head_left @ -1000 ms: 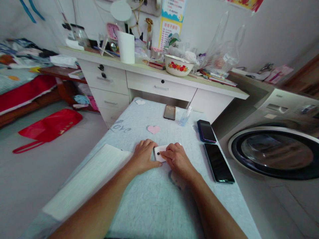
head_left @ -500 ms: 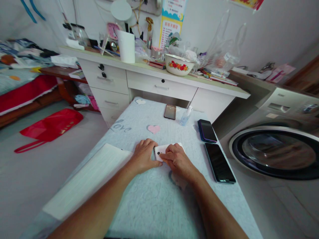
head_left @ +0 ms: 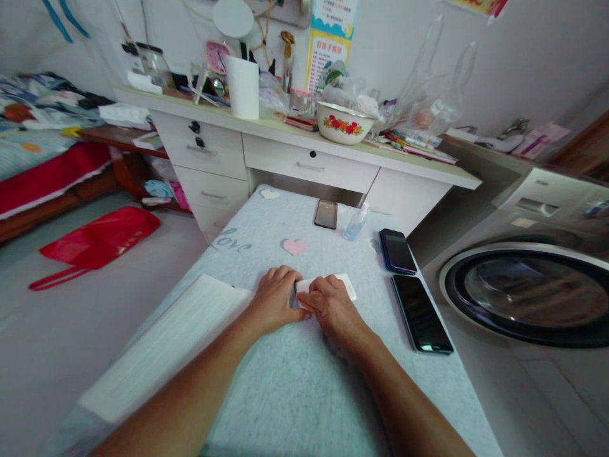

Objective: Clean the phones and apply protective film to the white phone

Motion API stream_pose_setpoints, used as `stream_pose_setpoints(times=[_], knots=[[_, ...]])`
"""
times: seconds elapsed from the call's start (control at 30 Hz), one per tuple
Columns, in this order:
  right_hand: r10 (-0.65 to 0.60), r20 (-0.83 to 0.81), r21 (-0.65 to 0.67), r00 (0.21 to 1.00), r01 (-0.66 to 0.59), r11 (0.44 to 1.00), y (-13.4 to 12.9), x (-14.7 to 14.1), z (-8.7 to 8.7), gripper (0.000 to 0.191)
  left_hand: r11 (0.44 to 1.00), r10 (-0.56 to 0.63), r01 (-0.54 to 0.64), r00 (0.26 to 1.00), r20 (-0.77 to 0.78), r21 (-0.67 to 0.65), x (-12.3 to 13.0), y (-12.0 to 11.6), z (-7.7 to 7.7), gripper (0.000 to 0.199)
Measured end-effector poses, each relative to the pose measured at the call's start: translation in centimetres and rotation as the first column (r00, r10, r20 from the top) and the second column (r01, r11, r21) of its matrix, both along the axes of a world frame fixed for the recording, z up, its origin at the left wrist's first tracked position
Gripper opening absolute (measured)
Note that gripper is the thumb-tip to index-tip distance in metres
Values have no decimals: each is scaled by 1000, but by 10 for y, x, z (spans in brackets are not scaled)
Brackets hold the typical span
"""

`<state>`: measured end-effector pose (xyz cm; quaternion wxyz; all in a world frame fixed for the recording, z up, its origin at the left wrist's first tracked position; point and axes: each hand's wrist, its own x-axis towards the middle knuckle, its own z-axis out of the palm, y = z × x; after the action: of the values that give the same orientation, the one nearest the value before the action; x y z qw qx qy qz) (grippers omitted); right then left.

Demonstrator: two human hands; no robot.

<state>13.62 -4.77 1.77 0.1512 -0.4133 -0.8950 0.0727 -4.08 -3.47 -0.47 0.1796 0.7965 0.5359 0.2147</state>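
Observation:
A white phone lies back up on the cloth-covered table. My left hand grips its left end between thumb and fingers. Across the phone's left half rests my right hand, its fingers bent and pressed together near the camera end. Whatever those fingertips may hold is too hidden to make out; the hand also covers the phone's camera. Further back lies a brown-edged phone case, with a clear spray bottle to its right.
Two dark phones, one smaller and one larger, lie along the table's right edge. A white folded sheet lies at the left. Behind stands a white desk with a flowered bowl; a washing machine is at the right.
My right hand has shifted slightly left over the phone, covering the camera and baring more of its right end. My left hand stays at the left end.

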Motion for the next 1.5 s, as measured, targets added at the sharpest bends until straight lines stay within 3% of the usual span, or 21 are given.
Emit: stream_pose_setpoints(times=[0.27, 0.43, 0.6, 0.83, 1.13, 1.5], knots=[[-81, 20, 19, 997, 80, 997, 10, 3, -5, 18, 1000, 1, -1, 1000, -7, -28, 2, -1, 8, 58], [-161, 11, 26, 987, 161, 987, 14, 10, -9, 21, 1000, 13, -13, 1000, -24, -15, 2, -2, 5, 57], [-142, -1, 26, 990, 142, 989, 17, 3, -9, 21, 997, 82, -81, 996, -44, 6, 2, -3, 1, 65], [-88, 13, 22, 996, 88, 996, 20, -6, -10, 20, 997, 78, -79, 996, -38, -2, 2, -2, 2, 62], [33, -67, -52, 997, -36, 998, 8, 5, -2, 18, 998, 66, -66, 998, -22, -2, 0, -1, 1, 62], [-25, -52, -12, 998, 24, 1000, 8, 8, -3, 19, 997, 73, -73, 997, -27, -16, 1, -3, 3, 60]])
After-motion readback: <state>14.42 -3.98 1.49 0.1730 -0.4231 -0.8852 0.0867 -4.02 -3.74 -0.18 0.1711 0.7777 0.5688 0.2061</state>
